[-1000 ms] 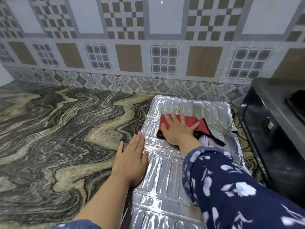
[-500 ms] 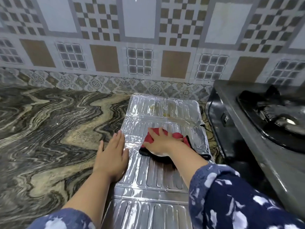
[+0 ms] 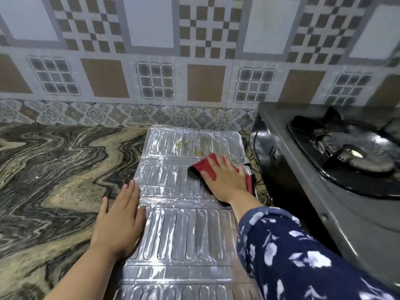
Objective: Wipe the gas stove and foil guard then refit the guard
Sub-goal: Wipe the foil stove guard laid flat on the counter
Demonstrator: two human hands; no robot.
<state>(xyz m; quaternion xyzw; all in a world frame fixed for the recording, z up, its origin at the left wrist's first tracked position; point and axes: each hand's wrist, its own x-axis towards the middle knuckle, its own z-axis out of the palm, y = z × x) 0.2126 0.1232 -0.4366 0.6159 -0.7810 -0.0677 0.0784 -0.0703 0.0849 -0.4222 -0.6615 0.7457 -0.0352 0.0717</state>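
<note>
The ribbed silver foil guard [image 3: 186,232] lies flat on the marbled counter, running from the wall towards me. My right hand [image 3: 225,180] presses a red and black cloth [image 3: 205,167] flat onto the guard's right side, near its far panel. Yellowish stains [image 3: 184,145] show on the far panel just beyond the cloth. My left hand [image 3: 120,219] rests palm down with fingers together, half on the counter and half on the guard's left edge. The black gas stove [image 3: 337,169] stands right of the guard, one burner [image 3: 355,154] visible.
The marbled stone counter [image 3: 54,180] stretches bare to the left of the guard. A patterned tile wall [image 3: 194,61] rises behind the counter. The stove's side [image 3: 266,152] stands close to the guard's right edge. My blue flowered sleeve [image 3: 292,256] covers the near right.
My right hand has slid the cloth from the guard's middle to its right side, slightly farther from me. The camera turned right, bringing the stove burner into view. The left hand stays put.
</note>
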